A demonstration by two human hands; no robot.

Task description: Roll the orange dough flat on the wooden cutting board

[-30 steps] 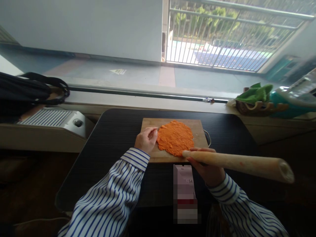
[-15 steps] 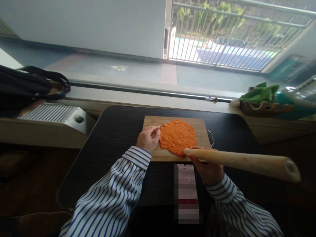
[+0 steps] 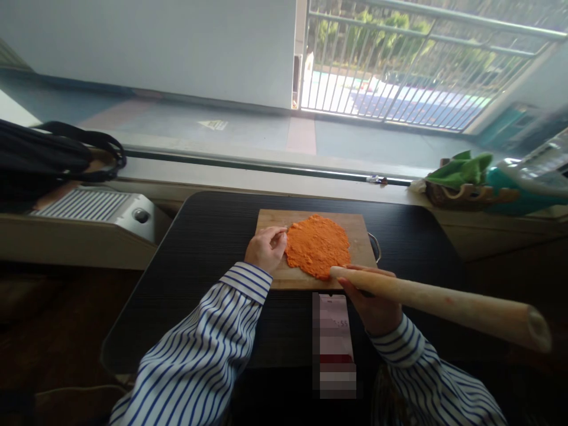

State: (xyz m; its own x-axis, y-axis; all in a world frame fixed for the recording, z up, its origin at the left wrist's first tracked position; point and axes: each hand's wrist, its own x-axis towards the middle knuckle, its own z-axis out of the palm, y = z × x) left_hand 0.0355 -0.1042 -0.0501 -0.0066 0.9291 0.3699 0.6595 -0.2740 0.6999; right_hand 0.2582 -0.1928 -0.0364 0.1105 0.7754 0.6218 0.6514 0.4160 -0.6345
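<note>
A flattened sheet of orange dough [image 3: 318, 245], rough-surfaced and uneven at the rim, lies on a wooden cutting board [image 3: 268, 219]. At the sheet's left edge, my left hand [image 3: 267, 248] has thumb and fingers pinched together on the dough's margin. My right hand [image 3: 377, 305] grips a pale wooden rolling pin [image 3: 448, 300] near one end, at the board's lower right corner. The pin's narrow tip is by the dough's lower edge; its thick end sticks out to the right, off the board. Part of my right fingers is hidden behind the pin.
A phone [image 3: 335, 337], partly pixelated, lies in front of the board on the dark table [image 3: 213, 236]. A metal handle [image 3: 376, 247] juts from the board's right side. On the sill are a black bag [image 3: 39, 151], a basket with a green cloth [image 3: 464, 171] and a teal container [image 3: 510, 195].
The rolling pin's thick end has swung slightly downward and to the right. Both hands stay in nearly the same place, and the dough looks the same.
</note>
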